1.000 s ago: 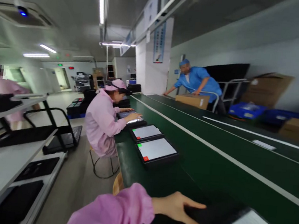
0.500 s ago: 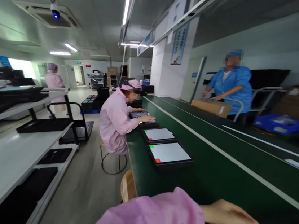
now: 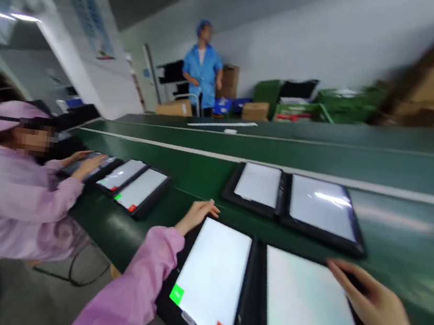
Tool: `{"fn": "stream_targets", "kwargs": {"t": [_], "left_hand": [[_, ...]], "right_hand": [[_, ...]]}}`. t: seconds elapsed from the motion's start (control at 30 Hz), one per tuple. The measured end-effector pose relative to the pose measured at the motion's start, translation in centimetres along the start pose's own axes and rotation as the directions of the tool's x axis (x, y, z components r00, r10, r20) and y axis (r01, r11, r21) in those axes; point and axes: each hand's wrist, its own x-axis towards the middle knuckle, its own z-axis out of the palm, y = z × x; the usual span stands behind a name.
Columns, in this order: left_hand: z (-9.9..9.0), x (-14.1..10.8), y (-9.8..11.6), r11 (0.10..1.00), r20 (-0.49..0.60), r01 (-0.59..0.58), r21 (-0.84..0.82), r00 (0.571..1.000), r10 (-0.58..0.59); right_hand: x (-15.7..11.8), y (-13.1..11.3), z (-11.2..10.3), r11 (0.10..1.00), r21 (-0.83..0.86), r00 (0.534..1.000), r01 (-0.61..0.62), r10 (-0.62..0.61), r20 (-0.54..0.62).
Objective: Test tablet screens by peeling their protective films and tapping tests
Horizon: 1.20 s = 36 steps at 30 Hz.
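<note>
Touching tablets (image 3: 213,278), L hand (image 3: 196,216) semicurled @ edge, R hand (image 3: 379,304) spread, tabletop gap (image 3: 268,228) behind

I have the left arm (image 3: 129,283) stretched forward, left hand (image 3: 196,216) loosely extended, pink sleeve (image 3: 163,243) behind its fingers (image 3: 210,207). My right hand (image 3: 381,309) sits to their right, fingers pointing left; whether either grips, I can't tell.

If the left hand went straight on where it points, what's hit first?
Left hand: likely the pale-screened, black-framed rectangular tablet, left one of the far pair, across bare green work surface; depth unclear.
</note>
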Motion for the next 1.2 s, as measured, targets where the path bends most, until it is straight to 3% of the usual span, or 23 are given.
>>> {"fn": "stream_targets", "kwargs": {"t": [0.1,0.2,0.33,0.43,0.5,0.53,0.57,0.6,0.63,0.67,0.73,0.77,0.8,0.83,0.9,0.93,1.0,1.07,1.2], "left_hand": [[0.0,-0.1,-0.4,1.0,-0.025,-0.008,0.026,1.0,0.008],[-0.1,0.9,-1.2,0.998,-0.046,-0.039,0.05,0.998,0.041],[-1.2,1.1,-0.9,0.985,-0.054,-0.116,0.128,0.991,0.124],[-1.7,-2.1,1.2,0.95,-0.036,-0.223,0.218,0.971,0.236],[-0.9,-6.4,3.3,0.892,0.073,-0.364,0.266,0.931,0.358],[0.0,-8.9,4.5,0.778,0.259,-0.556,0.292,0.829,0.495],[1.1,-11.4,5.6,0.646,0.456,-0.722,0.249,0.675,0.579],[2.5,-13.7,6.6,0.548,0.586,-0.814,0.19,0.542,0.602],[3.9,-15.7,7.3,0.467,0.627,-0.874,0.134,0.439,0.644],[5.3,-17.2,7.9,0.409,0.665,-0.906,0.107,0.371,0.649],[7.6,-19.1,8.4,0.422,0.628,-0.904,0.074,0.371,0.685],[8.3,-19.6,8.3,0.457,0.605,-0.887,0.06,0.397,0.69],[8.8,-19.9,8.2,0.494,0.582,-0.868,0.038,0.422,0.695],[9.1,-20.1,8.0,0.519,0.572,-0.855,0.018,0.434,0.696],[9.2,-20.7,7.7,0.532,0.565,-0.847,0.011,0.444,0.695],[9.2,-21.0,7.5,0.531,0.568,-0.847,0.033,0.453,0.687],[9.2,-21.8,7.0,0.514,0.571,-0.85,0.116,0.48,0.665],[9.3,-22.4,6.4,0.491,0.566,-0.848,0.198,0.508,0.65],[10.0,-23.0,5.3,0.489,0.515,-0.835,0.253,0.544,0.662]], "right_hand": [[-1.1,1.4,0.1,0.992,-0.12,0.998,-0.023,0.016,-0.058],[-2.0,1.6,-0.3,0.982,-0.187,1.0,-0.001,0.003,0.008],[-6.2,-2.3,-2.1,0.981,-0.17,0.979,0.096,-0.062,0.193],[-11.0,-6.4,-3.9,0.972,-0.072,0.912,0.224,-0.183,0.367],[-13.8,-8.7,-4.7,0.95,0.032,0.829,0.31,-0.287,0.481],[-14.8,-9.6,-5.0,0.945,0.074,0.796,0.319,-0.309,0.52],[-15.5,-10.3,-5.0,0.946,0.102,0.775,0.309,-0.312,0.55],[-15.9,-10.9,-5.1,0.952,0.112,0.762,0.285,-0.296,0.576],[-16.0,-11.2,-5.0,0.957,0.125,0.744,0.261,-0.282,0.606],[-15.7,-11.2,-5.1,0.961,0.142,0.715,0.237,-0.272,0.644],[-14.1,-10.3,-5.3,0.968,0.183,0.651,0.172,-0.251,0.716],[-12.8,-9.3,-5.5,0.974,0.182,0.653,0.132,-0.223,0.724],[-11.3,-8.0,-5.7,0.984,0.153,0.703,0.094,-0.174,0.689],[-9.7,-6.4,-5.8,0.993,0.098,0.784,0.06,-0.108,0.611],[-6.4,-3.0,-5.8,0.999,-0.054,0.951,-0.002,0.018,0.308],[-4.9,-1.3,-5.6,0.994,-0.104,0.978,-0.023,0.044,0.203],[-3.0,1.4,-4.8,0.991,-0.128,0.99,-0.038,0.055,0.133],[-2.3,2.9,-3.6,0.993,-0.108,0.987,-0.038,0.054,0.153],[-2.9,3.4,-2.1,0.992,-0.092,0.991,-0.081,0.091,0.102]]}}
